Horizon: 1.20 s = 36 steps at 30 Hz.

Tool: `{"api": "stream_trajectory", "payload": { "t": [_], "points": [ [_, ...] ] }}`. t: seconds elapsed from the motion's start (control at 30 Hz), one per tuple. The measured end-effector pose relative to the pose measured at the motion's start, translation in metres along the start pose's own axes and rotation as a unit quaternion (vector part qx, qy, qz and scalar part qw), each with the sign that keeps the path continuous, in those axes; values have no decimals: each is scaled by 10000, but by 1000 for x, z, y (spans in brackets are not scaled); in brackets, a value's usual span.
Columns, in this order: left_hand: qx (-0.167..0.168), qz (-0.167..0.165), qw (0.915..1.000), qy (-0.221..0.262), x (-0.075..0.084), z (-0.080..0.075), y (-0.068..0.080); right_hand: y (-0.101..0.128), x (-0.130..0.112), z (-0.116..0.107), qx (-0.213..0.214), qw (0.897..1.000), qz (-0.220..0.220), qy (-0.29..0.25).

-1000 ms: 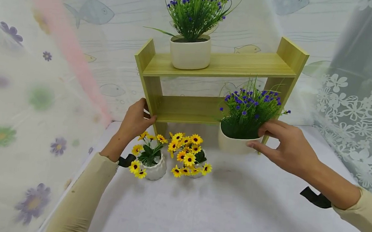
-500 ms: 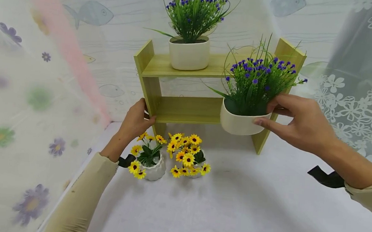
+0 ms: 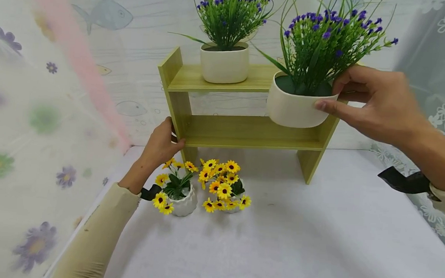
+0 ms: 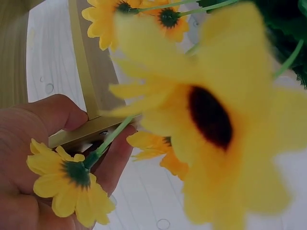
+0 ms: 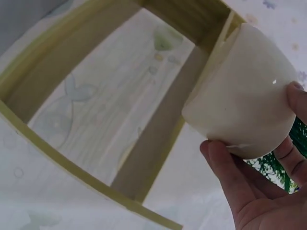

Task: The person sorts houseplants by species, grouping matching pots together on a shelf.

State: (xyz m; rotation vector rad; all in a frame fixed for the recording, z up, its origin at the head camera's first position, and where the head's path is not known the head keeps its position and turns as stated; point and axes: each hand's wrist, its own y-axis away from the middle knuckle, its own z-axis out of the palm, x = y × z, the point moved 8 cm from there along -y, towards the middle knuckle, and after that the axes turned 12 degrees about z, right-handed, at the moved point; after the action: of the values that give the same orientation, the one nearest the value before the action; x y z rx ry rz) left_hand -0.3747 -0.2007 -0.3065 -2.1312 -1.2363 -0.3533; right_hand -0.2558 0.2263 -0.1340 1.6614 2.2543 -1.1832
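Observation:
In the head view my right hand [image 3: 381, 102] grips the right end of a white oval flowerpot [image 3: 298, 107] with purple flowers and grass. The pot is held up in front of the right half of a two-tier wooden shelf [image 3: 245, 134], hiding part of its top board. The right wrist view shows the thumb and fingers around the white pot [image 5: 244, 96]. My left hand [image 3: 163, 141] grips the left side panel of the shelf low down, thumb at the front. In the left wrist view the left hand [image 4: 29, 143] pinches the panel edge, partly behind yellow flowers.
A matching purple-flowered pot [image 3: 224, 64] stands on the top board, left of centre. Two small white pots of yellow flowers, the left pot [image 3: 185, 201] and the right flowers [image 3: 225, 188], stand on the white cloth [image 3: 269, 248] before the shelf. Patterned curtains hang around.
My right hand has raised the purple-flowered pot from in front of the lower board to near top-board height, moving slightly right. The left hand stays on the shelf panel.

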Motion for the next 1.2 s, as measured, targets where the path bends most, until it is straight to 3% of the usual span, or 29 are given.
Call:
{"api": "stream_trajectory", "payload": {
  "t": [0.1, 0.33, 0.6, 0.93, 1.2],
  "points": [
    [1, -18, 10000, 2, 0, 0, 0, -11, 2, -5, 77, 9999, 73, 81],
    [-52, -102, 9999, -26, -4, 2, 0, -37, 12, -13, -64, 9988, 389, -299],
    [-2, -87, 10000, -22, -4, 1, 1, -63, 27, -14, -62, 9938, 789, 785],
    [-29, -94, 9999, -38, -3, 1, 2, -92, 30, 1, -310, 9919, 990, 732],
    [-70, -114, 9999, 41, -3, 2, -1, -98, 30, 9, -218, 9916, 1020, 767]
  ]
}}
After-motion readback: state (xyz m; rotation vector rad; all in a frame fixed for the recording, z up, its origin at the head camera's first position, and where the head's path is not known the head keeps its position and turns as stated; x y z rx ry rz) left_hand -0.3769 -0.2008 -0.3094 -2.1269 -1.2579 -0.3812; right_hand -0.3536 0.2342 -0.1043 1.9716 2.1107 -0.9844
